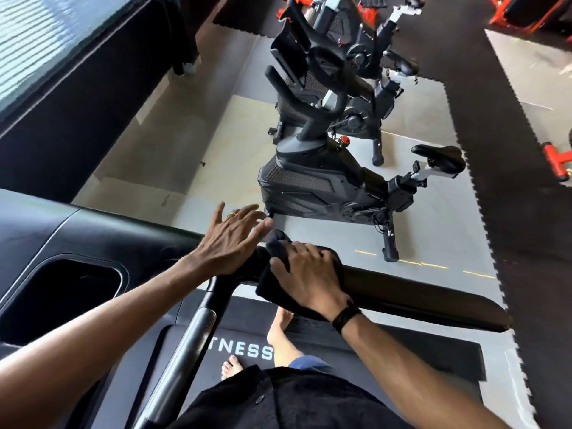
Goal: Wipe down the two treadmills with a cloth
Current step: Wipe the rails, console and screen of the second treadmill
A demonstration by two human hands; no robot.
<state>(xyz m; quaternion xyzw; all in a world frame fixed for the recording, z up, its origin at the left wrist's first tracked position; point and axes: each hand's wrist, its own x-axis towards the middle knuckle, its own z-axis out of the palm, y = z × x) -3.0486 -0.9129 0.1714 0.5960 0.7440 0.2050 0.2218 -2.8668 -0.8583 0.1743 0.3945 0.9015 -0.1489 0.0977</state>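
Note:
I stand barefoot on a black treadmill; its belt (365,354) shows white lettering below me. The console (102,243) with a dark cup recess fills the lower left. My right hand (305,275) grips a black cloth (274,287) and presses it onto the right side handrail (433,300), near where the rail meets the console. My left hand (230,239) rests with fingers spread and straight on the console's right edge, just left of the cloth. The metal front grip bar (188,345) runs down between my arms. A second treadmill is not in view.
Several black exercise bikes (334,187) stand in a row on grey floor beyond the handrail. Black rubber mat tiles (510,181) lie to the right, with red equipment (557,159) at the far edge. A dark wall (80,113) with a window above it runs along the left.

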